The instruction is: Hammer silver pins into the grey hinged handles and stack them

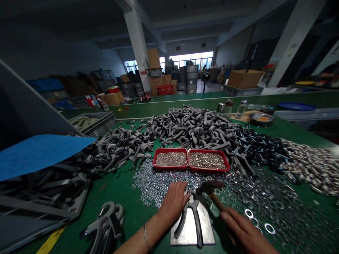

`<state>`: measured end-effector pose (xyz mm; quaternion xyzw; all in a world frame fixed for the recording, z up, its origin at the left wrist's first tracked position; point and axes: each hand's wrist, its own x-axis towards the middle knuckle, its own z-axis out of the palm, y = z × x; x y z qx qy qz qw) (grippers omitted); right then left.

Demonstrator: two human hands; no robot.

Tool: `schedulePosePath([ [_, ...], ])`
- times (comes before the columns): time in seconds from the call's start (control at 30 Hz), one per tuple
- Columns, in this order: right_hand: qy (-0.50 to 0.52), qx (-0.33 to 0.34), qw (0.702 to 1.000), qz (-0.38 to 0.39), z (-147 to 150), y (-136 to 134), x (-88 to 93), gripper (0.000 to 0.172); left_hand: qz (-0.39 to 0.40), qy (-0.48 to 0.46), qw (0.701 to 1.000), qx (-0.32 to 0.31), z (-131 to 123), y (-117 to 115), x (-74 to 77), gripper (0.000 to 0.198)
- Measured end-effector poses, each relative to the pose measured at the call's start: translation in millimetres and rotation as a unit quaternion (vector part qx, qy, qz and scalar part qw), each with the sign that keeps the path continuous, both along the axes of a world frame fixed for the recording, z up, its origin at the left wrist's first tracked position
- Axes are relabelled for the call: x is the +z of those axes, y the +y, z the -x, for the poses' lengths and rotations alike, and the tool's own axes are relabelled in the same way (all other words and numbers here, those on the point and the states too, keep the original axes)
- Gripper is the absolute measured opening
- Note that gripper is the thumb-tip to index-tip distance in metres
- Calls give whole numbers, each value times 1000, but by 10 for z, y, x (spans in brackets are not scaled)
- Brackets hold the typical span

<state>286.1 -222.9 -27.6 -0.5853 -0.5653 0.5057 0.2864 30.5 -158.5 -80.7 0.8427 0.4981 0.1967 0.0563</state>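
In the head view, the right grip (237, 224) clasped a hammer (215, 200). Just right of the left grip (172, 200), whose closure I couldn't tell, a clamp (194, 204) on a metal plate (188, 235) seemed part-assembled; beyond both, heaped grey parts (196, 128) seemed unjoined.

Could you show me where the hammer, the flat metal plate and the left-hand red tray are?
Hammer (217, 202): head view, on its handle.
Flat metal plate (188, 230): head view, on its bare surface.
Left-hand red tray (171, 168): head view, on its front wall.
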Motion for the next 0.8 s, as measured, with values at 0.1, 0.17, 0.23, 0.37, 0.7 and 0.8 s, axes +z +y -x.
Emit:
schedulePosePath([
  [0.1, -74, 79, 991, -80, 15, 169, 278, 42, 19, -33, 999, 1, 137, -249, 86, 23],
  [0.17, -118, 119, 980, -104, 65, 305, 312, 42, 37, -12, 999, -14, 210, -359, 114, 26],
  [0.23, -174, 164, 967, -82, 120, 450, 242, 41, 49, 30, 998, -16, 245, -392, 110, 25],
  [0.37, -193, 212, 956, -63, 180, 652, 94, 45, 68, 81, 994, -3, 235, -332, 60, 17],
  [0.7, -236, 226, 944, -50, 146, 374, 140, 46, 62, 112, 992, 5, 210, -311, 18, 14],
  [0.8, -260, 232, 937, -15, 123, 235, 146, 47, 45, 107, 993, 8, 217, -309, 0, 16],
])
